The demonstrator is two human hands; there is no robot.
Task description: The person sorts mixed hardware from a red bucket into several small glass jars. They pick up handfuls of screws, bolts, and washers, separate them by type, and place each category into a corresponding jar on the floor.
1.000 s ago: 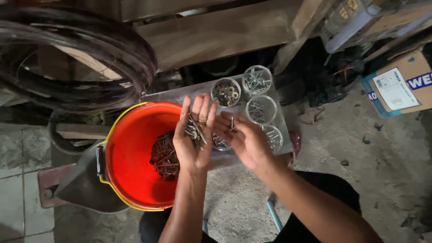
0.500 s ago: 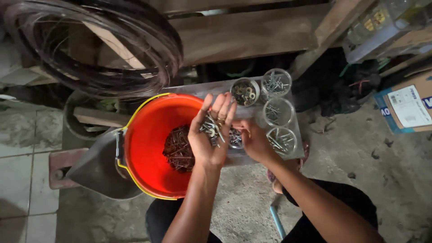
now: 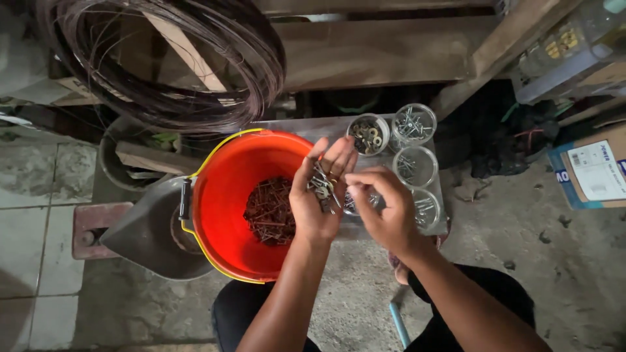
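- We see the left hand (image 3: 319, 199) held palm up and open, cupping a small heap of mixed screws and fasteners (image 3: 321, 184) at the centre of the frame, over the 3 o'clock rim of the orange bucket (image 3: 225, 195).
- The right hand (image 3: 381, 208) curls its fingers towards that heap from 3 o'clock, seemingly pinching at a piece; we cannot tell whether it grips one.
- We judge a tilt of the open palm would spill fasteners into the rusty nails (image 3: 268, 212) in the bucket, or onto the concrete floor (image 3: 574, 274).
- At 1 o'clock, five clear round jars (image 3: 415, 124) stand close together on a grey tray (image 3: 443, 225); a careless wrist could tip one.
- A coil of dark wire (image 3: 163, 65) hangs at 11 o'clock, a cardboard box (image 3: 590, 173) sits at 3 o'clock.
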